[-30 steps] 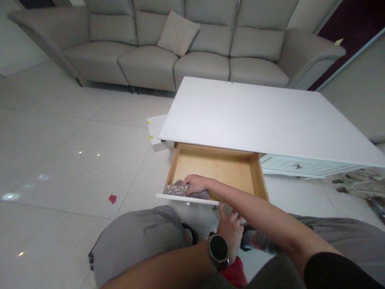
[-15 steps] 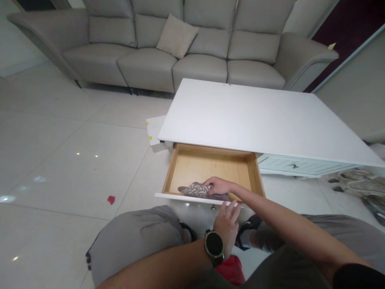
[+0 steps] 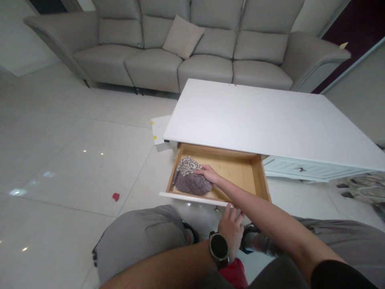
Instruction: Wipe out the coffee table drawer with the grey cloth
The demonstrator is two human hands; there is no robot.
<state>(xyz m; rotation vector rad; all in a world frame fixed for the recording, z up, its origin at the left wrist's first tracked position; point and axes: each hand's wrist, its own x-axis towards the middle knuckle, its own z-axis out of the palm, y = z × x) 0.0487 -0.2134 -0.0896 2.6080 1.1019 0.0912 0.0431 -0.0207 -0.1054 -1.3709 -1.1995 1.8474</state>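
A folded grey cloth (image 3: 193, 184) with a cream pattern on one part lies in the left part of the pulled-out wooden drawer (image 3: 237, 168). Its right edge is in my right hand (image 3: 208, 173), thumb and fingers closed on it. My left hand (image 3: 232, 229), below a wristwatch (image 3: 219, 245), has its fingers stretched and slightly apart, the tips at the white drawer front (image 3: 192, 199). The right forearm crosses above that front, and the drawer's knob (image 3: 216, 208) shows underneath.
The drawer belongs to a white coffee table (image 3: 264, 120); a second drawer (image 3: 302, 169) is closed. Behind stands a grey sofa (image 3: 207, 74) with a beige cushion (image 3: 183, 37). A white box (image 3: 161, 130) is left of the table. A red scrap (image 3: 116, 197) and a red object (image 3: 234, 275) are lower down.
The cloth, crumpled against the drawer front before, now lies flatter and further left and back in the drawer. My right hand has moved with it. The left hand stays at the front.
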